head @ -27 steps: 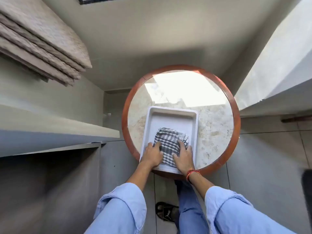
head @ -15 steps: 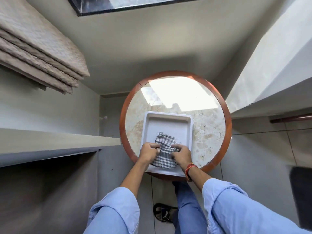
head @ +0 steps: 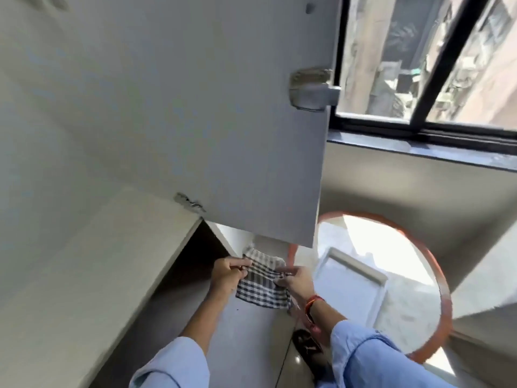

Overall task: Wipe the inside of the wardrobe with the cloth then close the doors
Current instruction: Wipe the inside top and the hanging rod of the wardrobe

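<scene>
The left hand [head: 228,271] and the right hand [head: 296,278] are both holding the checked cloth [head: 263,284], stretching it between them in the air. Each hand is closing thumb and fingers on an upper edge of the cloth, left hand at the 9 o'clock side, right hand at the 3 o'clock side, while the rest is hanging down loosely toward 6 o'clock.

The cloth is sitting at about 6 o'clock in the view, just below the lower edge of the open wardrobe door [head: 195,121], with the wardrobe shelf [head: 98,261] off at 8 o'clock. The white tray [head: 355,281] on the round table [head: 436,278] is lying at 3 o'clock from the hands, with nothing visible in it.

Judging by how it is draping and creasing, the cloth is looking thin, light and soft, with no stiffness of its own; it will be sagging wherever it is not being held. For wiping, bunching or folding it into a pad under one palm is probably working better than pinching corners, since a loose edge could be trailing or catching on the door's hinge hardware [head: 310,89].
</scene>
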### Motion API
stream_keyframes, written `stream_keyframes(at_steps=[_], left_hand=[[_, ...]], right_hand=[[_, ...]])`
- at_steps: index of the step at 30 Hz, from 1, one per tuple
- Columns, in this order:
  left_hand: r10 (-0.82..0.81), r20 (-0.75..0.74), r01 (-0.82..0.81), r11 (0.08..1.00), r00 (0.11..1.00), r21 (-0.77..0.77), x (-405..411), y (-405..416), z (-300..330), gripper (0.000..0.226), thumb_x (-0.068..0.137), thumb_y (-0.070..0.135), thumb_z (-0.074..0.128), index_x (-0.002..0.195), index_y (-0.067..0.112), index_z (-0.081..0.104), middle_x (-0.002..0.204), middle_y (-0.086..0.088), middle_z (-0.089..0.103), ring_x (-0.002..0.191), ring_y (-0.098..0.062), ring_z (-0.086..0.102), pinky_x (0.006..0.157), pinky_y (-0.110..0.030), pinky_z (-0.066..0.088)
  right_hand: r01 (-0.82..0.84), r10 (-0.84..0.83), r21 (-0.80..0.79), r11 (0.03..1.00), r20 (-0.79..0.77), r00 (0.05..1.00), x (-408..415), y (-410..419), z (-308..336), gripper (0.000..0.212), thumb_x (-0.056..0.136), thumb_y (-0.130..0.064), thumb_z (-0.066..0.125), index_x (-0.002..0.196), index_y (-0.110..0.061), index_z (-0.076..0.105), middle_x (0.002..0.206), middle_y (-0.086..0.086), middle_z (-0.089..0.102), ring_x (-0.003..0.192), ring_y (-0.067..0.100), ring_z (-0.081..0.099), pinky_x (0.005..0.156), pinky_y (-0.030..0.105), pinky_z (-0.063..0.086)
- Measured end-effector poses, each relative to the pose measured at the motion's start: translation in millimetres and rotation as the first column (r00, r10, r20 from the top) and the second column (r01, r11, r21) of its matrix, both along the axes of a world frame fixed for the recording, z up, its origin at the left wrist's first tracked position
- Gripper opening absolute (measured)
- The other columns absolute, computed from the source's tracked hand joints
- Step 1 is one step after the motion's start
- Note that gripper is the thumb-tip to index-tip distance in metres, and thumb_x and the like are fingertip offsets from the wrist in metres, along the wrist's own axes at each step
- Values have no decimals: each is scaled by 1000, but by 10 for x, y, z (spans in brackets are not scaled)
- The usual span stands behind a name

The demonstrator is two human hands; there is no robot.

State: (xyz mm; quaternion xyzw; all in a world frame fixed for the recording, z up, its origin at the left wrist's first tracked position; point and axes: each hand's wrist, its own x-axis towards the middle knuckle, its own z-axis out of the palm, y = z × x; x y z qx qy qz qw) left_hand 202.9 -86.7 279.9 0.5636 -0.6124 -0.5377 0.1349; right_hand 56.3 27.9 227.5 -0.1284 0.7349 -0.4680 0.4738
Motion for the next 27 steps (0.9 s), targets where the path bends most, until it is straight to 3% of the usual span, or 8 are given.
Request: stream_keyframes(at_steps=[3, 5, 7, 10, 13, 18, 23, 27], left_hand=[[170, -55, -176, 977, 984, -121, 860, -101, 465, 32, 76, -18, 63, 98, 1, 79, 101, -11, 71, 85, -15, 66, 72, -12, 51], [255, -104, -270, 945, 961, -184, 1388, -184, 759, 31, 76, -17, 65, 98, 1, 79, 104, -17, 72, 93, -30, 69, 79, -29, 56], [344, -173, -378, 896, 923, -235, 1910, -267, 1083, 32, 74, -21, 64, 96, -3, 77, 105, -27, 69, 96, -46, 67, 83, -48, 56], [426, -250, -492, 792, 870, -362, 2620, -400, 1633, 38, 69, -28, 63, 97, -7, 76, 103, -28, 66, 97, -50, 66, 88, -53, 56], [467, -273, -537, 660, 841, -525, 3174, -523, 2219, 41, 69, -24, 66, 98, 1, 78, 100, -15, 67, 97, -39, 68, 85, -39, 56], [534, -353, -576, 336, 768, -745, 3890, -722, 3430, 40, 72, -17, 69, 103, 6, 78, 103, -7, 69, 96, -21, 68, 78, -6, 50], [559, -475, -555, -31, 680, -831, 4433, -885, 4823, 39, 73, -16, 69, 102, 9, 76, 97, 17, 68, 94, -3, 68, 75, -3, 47], [516, -556, -455, -320, 652, -831, 4712, -871, 5997, 39, 75, -13, 70, 108, 8, 74, 98, 24, 63, 92, 9, 63, 84, -19, 55]], right_hand=[[-223, 211, -73, 972, -142, 967, 597, -476, 532, 36, 71, 10, 79, 104, -4, 82, 90, 12, 77, 79, 19, 66, 75, 32, 56], [-322, 293, -145, 936, -191, 937, 989, -776, 862, 35, 72, 10, 80, 105, -4, 82, 84, 9, 71, 73, 18, 64, 71, 35, 58], [-428, 360, -227, 875, -287, 888, 1405, -1060, 1223, 34, 75, 7, 82, 106, -8, 82, 88, 4, 69, 65, 9, 63, 62, 21, 58], [-575, 414, -333, 747, -444, 795, 2036, -1467, 1863, 33, 75, 0, 85, 104, -15, 82, 104, 1, 73, 88, 10, 68, 80, 22, 60], [-691, 396, -422, 588, -595, 700, 2557, -1844, 2616, 33, 76, -1, 85, 104, -18, 82, 102, 1, 70, 95, 17, 66, 87, 29, 58], [-812, 219, -513, 278, -789, 574, 3401, -2437, 4092, 34, 77, -2, 84, 109, -13, 82, 98, 1, 66, 87, 16, 62, 77, 11, 49], [-805, 24, -592, -25, -806, 592, 4134, -2816, 5484, 38, 77, -2, 83, 113, -15, 80, 110, -4, 65, 96, 5, 63, 93, 17, 55], [-735, -156, -629, -252, -723, 673, 4575, -2944, 6630, 46, 77, 8, 74, 118, -14, 75, 118, -9, 52, 97, -6, 55, 96, 1, 44]])
